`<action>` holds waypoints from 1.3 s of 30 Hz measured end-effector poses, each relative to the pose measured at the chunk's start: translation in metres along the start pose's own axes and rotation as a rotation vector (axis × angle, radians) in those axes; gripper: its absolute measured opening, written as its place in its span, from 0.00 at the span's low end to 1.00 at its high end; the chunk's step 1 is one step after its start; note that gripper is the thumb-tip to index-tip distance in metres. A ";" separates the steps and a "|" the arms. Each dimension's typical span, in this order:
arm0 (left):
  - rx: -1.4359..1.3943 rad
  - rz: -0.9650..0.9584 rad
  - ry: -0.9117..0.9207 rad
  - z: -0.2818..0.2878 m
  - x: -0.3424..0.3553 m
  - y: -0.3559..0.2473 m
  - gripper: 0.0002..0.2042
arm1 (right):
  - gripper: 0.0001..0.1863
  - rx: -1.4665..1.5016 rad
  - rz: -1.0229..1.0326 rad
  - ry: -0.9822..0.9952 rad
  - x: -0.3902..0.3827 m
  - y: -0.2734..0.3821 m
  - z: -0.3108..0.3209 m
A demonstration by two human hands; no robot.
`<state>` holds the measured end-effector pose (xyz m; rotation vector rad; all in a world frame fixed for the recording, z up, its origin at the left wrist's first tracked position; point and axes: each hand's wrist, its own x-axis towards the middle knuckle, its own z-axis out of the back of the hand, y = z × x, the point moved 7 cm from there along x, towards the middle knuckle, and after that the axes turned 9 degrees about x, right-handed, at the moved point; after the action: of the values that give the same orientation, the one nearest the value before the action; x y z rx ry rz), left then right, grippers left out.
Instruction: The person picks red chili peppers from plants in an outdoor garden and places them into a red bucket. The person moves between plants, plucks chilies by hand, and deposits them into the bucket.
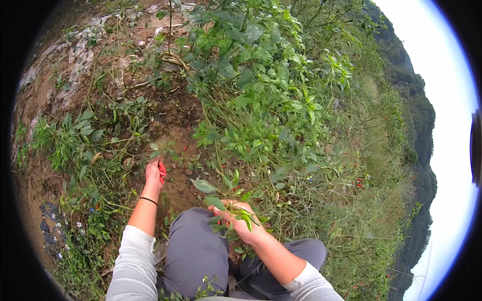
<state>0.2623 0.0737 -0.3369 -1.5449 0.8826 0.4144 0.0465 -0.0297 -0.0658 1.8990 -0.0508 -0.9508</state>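
My left hand (153,174) is closed, with red chili peppers (162,170) showing along its side. It is held low over the brown soil, beside a low leafy plant. My right hand (242,220) is closed around a leafy pepper branch (232,198) in front of my knees. Green chili peppers (247,218) hang from that branch across the back of the hand. A bit of red shows by the right fingers, which the leaves partly cover. A tall, bushy pepper plant (261,85) stands just beyond both hands.
A red pepper (186,148) lies on the soil ahead of my left hand. Lower plants (83,133) sprawl on the left, near torn pale sheeting (83,65). Tall grass (326,220) grows at the right. My bent knees (197,248) take up the near middle.
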 end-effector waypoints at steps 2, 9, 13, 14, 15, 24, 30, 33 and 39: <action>0.145 -0.214 -0.056 -0.001 -0.028 -0.017 0.18 | 0.11 0.004 -0.118 0.057 -0.008 0.009 0.003; 0.554 -0.760 0.032 -0.041 -0.133 -0.069 0.15 | 0.12 0.085 -0.073 0.239 -0.030 0.018 0.017; 0.103 -0.100 0.131 -0.060 -0.189 -0.118 0.19 | 0.12 0.271 -0.094 0.308 -0.070 0.036 0.029; 0.045 -0.097 0.108 -0.075 -0.213 -0.137 0.20 | 0.12 0.324 -0.115 0.307 -0.082 0.044 0.035; 0.000 -0.102 0.082 -0.094 -0.232 -0.151 0.20 | 0.12 0.389 -0.130 0.311 -0.091 0.052 0.042; -0.062 -0.043 0.873 -0.301 -0.385 -0.177 0.21 | 0.18 1.131 0.004 0.394 -0.182 0.115 0.110; -0.176 0.609 0.820 -0.371 -0.531 -0.106 0.24 | 0.12 1.280 0.095 0.043 -0.295 0.102 0.165; 0.158 0.755 0.595 -0.358 -0.610 -0.062 0.19 | 0.08 1.425 0.078 -0.146 -0.375 0.083 0.179; 0.299 1.169 0.782 -0.353 -0.751 -0.016 0.14 | 0.06 1.582 0.136 -0.595 -0.535 0.028 0.203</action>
<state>-0.2892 -0.0442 0.2720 -0.7356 2.3407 0.4480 -0.4423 0.0257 0.2268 2.7369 -1.6808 -1.5270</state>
